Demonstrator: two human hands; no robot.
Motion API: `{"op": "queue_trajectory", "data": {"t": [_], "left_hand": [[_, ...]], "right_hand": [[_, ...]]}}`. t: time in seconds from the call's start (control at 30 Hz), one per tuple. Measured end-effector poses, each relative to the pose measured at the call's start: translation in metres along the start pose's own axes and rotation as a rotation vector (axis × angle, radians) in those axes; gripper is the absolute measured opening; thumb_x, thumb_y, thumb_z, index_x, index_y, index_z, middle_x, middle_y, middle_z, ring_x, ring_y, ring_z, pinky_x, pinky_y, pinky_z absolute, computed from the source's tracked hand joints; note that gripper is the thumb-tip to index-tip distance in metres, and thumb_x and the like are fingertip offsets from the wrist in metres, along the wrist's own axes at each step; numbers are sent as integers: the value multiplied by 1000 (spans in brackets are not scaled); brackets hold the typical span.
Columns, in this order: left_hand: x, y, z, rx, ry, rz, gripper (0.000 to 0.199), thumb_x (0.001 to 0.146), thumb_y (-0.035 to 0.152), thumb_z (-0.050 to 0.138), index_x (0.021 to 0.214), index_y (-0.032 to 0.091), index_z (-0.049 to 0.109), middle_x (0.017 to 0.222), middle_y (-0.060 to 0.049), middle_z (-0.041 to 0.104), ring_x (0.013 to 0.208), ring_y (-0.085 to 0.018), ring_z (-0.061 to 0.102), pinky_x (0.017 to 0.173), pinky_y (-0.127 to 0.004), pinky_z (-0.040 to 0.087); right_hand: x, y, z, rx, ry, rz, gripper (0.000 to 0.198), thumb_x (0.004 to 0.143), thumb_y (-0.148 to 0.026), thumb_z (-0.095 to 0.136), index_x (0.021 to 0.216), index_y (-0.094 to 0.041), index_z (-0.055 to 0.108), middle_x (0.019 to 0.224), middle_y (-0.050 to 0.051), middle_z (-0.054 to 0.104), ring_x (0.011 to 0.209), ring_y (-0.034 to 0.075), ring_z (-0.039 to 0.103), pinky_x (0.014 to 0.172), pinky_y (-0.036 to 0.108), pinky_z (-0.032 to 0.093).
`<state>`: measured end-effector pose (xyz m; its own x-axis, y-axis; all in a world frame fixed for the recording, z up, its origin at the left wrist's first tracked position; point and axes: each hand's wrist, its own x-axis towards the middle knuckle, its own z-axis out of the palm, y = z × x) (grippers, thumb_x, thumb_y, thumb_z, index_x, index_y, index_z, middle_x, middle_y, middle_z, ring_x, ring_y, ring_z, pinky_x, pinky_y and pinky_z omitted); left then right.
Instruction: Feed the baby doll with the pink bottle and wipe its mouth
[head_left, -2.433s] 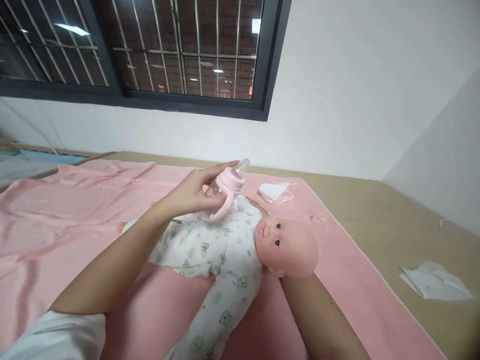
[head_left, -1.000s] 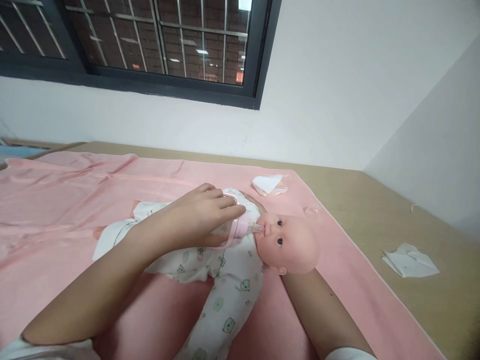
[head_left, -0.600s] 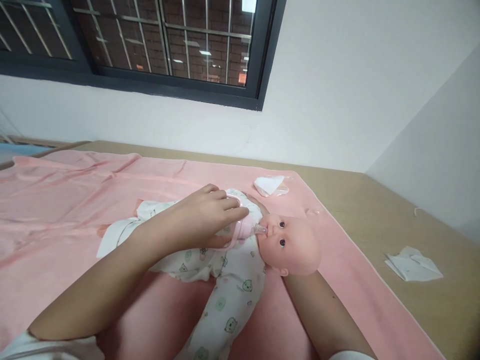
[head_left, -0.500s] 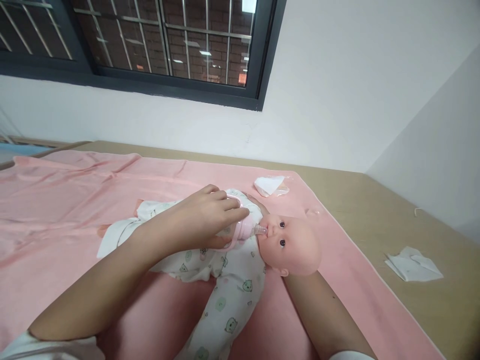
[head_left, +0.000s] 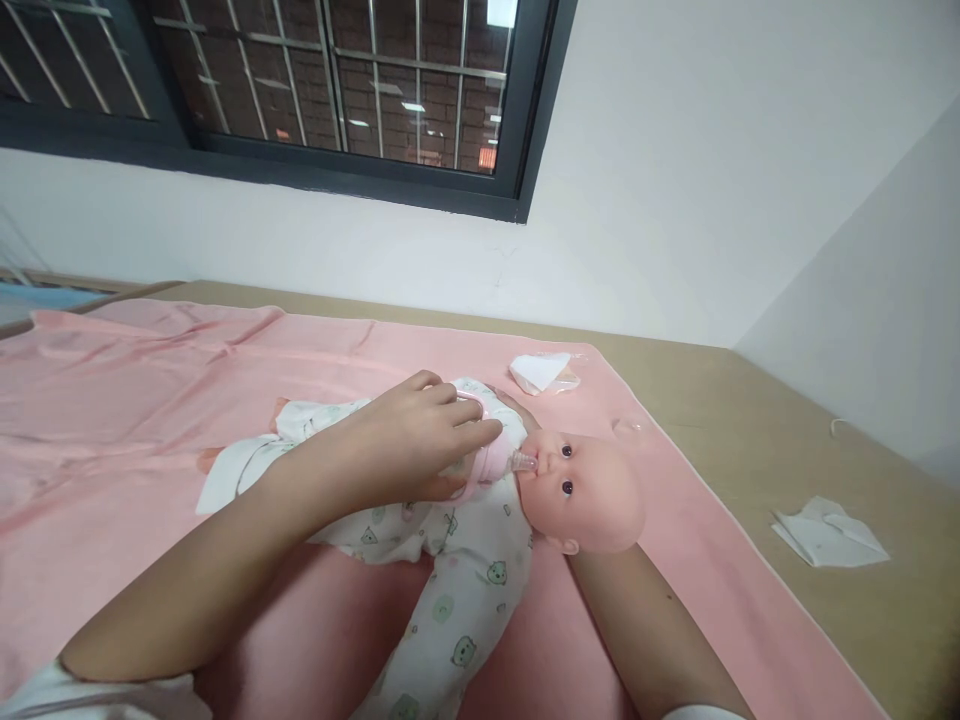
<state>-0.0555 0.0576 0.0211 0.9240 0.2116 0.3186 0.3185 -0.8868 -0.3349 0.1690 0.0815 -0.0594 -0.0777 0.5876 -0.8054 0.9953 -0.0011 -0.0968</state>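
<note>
A bald baby doll [head_left: 585, 490] lies on its back in a white suit with green animal prints, head to the right. My left hand [head_left: 431, 435] is closed around a baby bottle [head_left: 495, 455] with a pink handled collar, held over the doll's chest. The clear teat touches the doll's mouth. My right forearm passes under the doll's neck. Part of my right hand [head_left: 517, 406] shows along the doll's far shoulder; its fingers are hidden. The doll's near sleeve hangs toward me.
A pink sheet [head_left: 112, 420] covers much of the wooden surface [head_left: 720, 430]. A clear packet with white paper [head_left: 541, 372] lies beyond the doll. At the right rests a folded white cloth or tissue [head_left: 829, 532]. A white wall and a dark-framed barred window [head_left: 360, 185] stand behind.
Almost nothing differs. The whole view has shifted very slightly; bottle, doll and both arms keep their places relative to each other.
</note>
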Motion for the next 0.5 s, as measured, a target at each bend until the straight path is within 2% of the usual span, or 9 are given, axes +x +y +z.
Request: {"op": "queue_trajectory", "data": {"t": [0.07, 0.13, 0.23, 0.37, 0.43, 0.5], "left_hand": [[0, 1, 0, 6, -5, -1, 25, 85, 25, 61, 109, 20, 62, 100, -5, 70, 86, -21, 61, 81, -37, 40], [0, 1, 0, 10, -6, -7, 25, 84, 26, 62, 108, 19, 63, 102, -4, 70, 86, -21, 62, 81, -37, 40], [0, 1, 1, 11, -4, -9, 24, 84, 25, 62, 107, 19, 64, 104, -4, 70, 86, -21, 62, 81, -37, 41], [0, 1, 1, 8, -9, -6, 21, 85, 26, 61, 104, 20, 63, 104, -4, 70, 86, -21, 62, 81, -37, 40], [0, 1, 1, 9, 0, -9, 21, 85, 26, 61, 104, 20, 63, 103, -4, 70, 86, -21, 61, 82, -37, 40], [0, 1, 1, 10, 6, -9, 21, 85, 25, 61, 105, 20, 63, 103, -4, 70, 86, -21, 61, 82, -37, 40]], "right_hand": [[-3, 10, 1, -15, -274, -83, 39, 82, -57, 62, 77, -20, 71, 68, 1, 67, 85, 22, 73, 81, 36, 60], [-6, 17, 3, 4, -340, -129, 37, 83, -56, 61, 72, -22, 70, 66, 2, 66, 85, 22, 72, 79, 34, 60], [-10, 20, 4, 43, -307, -101, 32, 82, -52, 63, 67, -24, 68, 65, 1, 65, 83, 21, 72, 76, 32, 60], [-15, 13, 5, 32, -289, -50, 39, 87, -51, 57, 70, -18, 69, 73, 3, 69, 81, 21, 73, 78, 35, 60], [-16, 7, 5, 43, -207, 2, 39, 88, -51, 56, 71, -19, 69, 74, 4, 70, 83, 22, 74, 80, 34, 59], [-14, 2, 4, 81, -36, -25, 31, 84, -49, 64, 71, -21, 70, 70, 3, 69, 85, 23, 74, 82, 33, 60]]}}
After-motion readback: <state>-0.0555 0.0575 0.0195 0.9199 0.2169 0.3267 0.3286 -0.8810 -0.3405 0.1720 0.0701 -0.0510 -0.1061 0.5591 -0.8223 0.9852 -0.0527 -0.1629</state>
